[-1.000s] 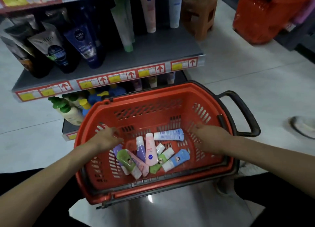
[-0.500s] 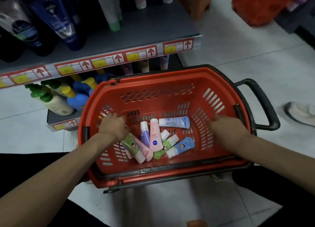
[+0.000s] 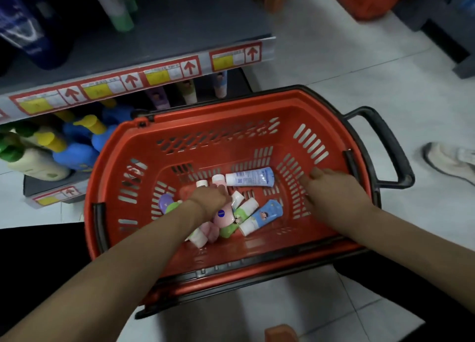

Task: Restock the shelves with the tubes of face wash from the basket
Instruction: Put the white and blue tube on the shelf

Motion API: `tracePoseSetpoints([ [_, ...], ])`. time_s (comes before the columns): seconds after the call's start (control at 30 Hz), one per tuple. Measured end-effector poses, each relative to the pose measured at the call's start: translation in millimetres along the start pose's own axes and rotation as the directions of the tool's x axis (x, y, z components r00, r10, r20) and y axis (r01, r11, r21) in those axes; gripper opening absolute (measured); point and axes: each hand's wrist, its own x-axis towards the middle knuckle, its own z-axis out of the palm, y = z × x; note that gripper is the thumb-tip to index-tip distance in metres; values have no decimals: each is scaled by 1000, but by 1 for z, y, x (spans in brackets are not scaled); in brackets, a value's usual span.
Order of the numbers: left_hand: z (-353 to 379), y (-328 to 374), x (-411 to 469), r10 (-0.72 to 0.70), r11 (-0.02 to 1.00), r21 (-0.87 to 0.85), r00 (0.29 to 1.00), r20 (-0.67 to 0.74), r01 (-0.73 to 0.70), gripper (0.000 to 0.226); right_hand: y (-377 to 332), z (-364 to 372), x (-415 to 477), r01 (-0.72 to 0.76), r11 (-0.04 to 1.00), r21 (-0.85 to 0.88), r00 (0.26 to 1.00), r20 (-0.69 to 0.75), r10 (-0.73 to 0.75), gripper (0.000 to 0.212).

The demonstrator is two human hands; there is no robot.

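1 left hand curls over the pink tube.

The one head camera looks down from close above the red basket, with the shelf just behind it.

Dim, flat indoor light. The pale floor tiles are the brightest area, slightly washed out, while the upper shelf and its tubes sink into deep shadow. Motion blur smears the price labels and the top edge; wide-angle distortion bows the rim of the basket.
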Motion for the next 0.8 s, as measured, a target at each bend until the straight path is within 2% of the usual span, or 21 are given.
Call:
tracePoseSetpoints([
  [0.1,6,4,17,94,970,230,995,-44,-81,56,1,6,0,2,1000,22,1000,-19,-1,29],
  [0.17,6,6,26,152,927,353,987,-58,-122,57,3,9,0,10,1000,25,1000,-22,-9,27],
  [0.3,13,8,41,238,858,486,967,-86,-168,44,5,10,1,23,1000,10,1000,-22,-23,19],
  [0.5,6,-1,37,253,830,527,965,-69,-180,45,5,6,2,50,999,-16,999,15,-50,23],
  [0.67,-2,-6,17,161,931,351,976,-144,-102,42,2,-4,2,55,997,-56,997,59,-52,24],
  [0.73,-13,-6,2,41,983,184,975,-220,1,40,1,-10,0,55,998,-42,996,73,-52,28],
  [0.8,-23,-4,-16,-122,991,-84,943,-309,101,41,-3,-20,1,28,999,41,996,83,-32,31],
])
